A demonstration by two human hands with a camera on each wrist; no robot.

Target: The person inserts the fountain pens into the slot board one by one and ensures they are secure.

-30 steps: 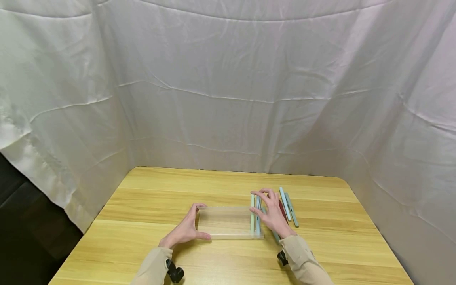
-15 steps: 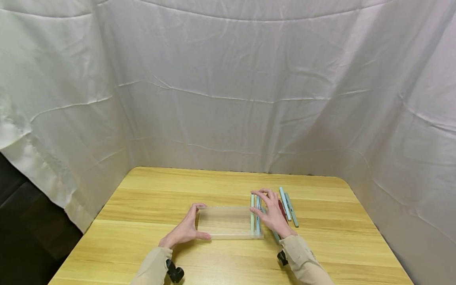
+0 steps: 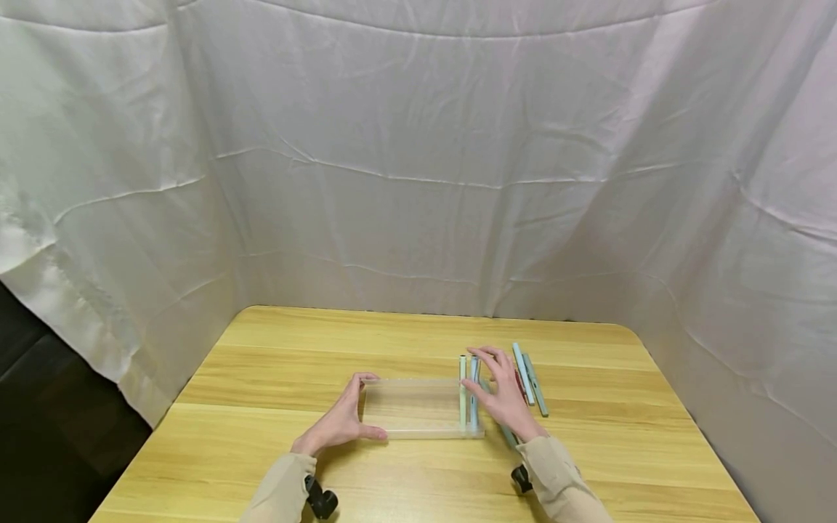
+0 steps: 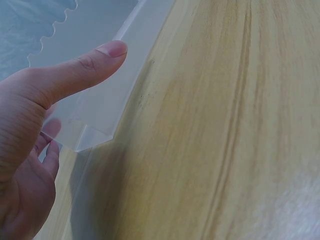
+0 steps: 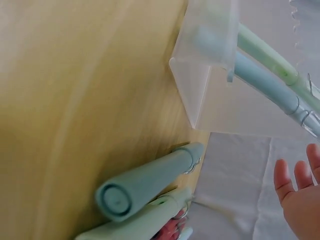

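Note:
A clear plastic pen rack (image 3: 425,434) with scalloped upper edges stands on the table. My left hand (image 3: 341,421) grips its left end; in the left wrist view the thumb (image 4: 92,67) lies along the near wall and the fingers are at the far side. A pale green pen (image 3: 463,392) and a light blue pen (image 3: 474,399) lie side by side across the rack's right end. My right hand (image 3: 506,398) is just right of them, fingers spread and holding nothing. In the right wrist view, its fingertips (image 5: 283,172) are apart from the pens' capped ends.
Right of the rack, a light blue pen (image 3: 524,374), a grey-green pen (image 3: 535,385) and a dark red pen (image 3: 521,383) lie on the wooden table (image 3: 294,349). Another teal pen (image 3: 508,436) is partly hidden below my right wrist. Pale curtains (image 3: 418,218) hang behind the table.
My right hand has let go of the pale green pen and shifted slightly right. That pen stays in the rack. My left hand has not moved.

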